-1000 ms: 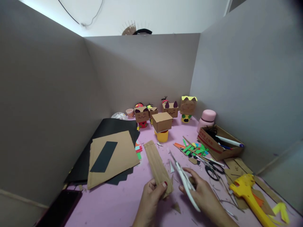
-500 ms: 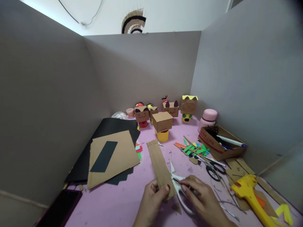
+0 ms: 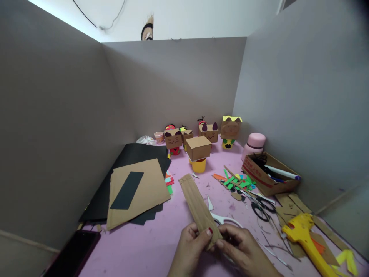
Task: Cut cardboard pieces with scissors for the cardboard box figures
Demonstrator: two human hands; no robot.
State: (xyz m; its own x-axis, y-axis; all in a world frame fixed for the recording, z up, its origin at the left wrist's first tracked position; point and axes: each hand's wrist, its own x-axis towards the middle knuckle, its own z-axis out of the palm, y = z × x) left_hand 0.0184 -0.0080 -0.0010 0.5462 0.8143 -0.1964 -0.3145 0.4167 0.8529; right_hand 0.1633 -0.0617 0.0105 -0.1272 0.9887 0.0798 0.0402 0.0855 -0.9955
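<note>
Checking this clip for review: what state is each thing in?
Brown cardboard strip: held by left hand and right hand
White-handled scissors: partly hidden, opening unclear
Black-handled scissors: opening unclear
Pink rounded bottle: upright, capped
Black rectangular phone: flat, screen dark
Brown cardboard box: open, holding pens
Yellow glue gun: lying down

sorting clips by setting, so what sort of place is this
Likely a craft workspace: a yellow glue gun, coloured paper scraps and cardboard figures with drawn faces share the pink tabletop.
</note>
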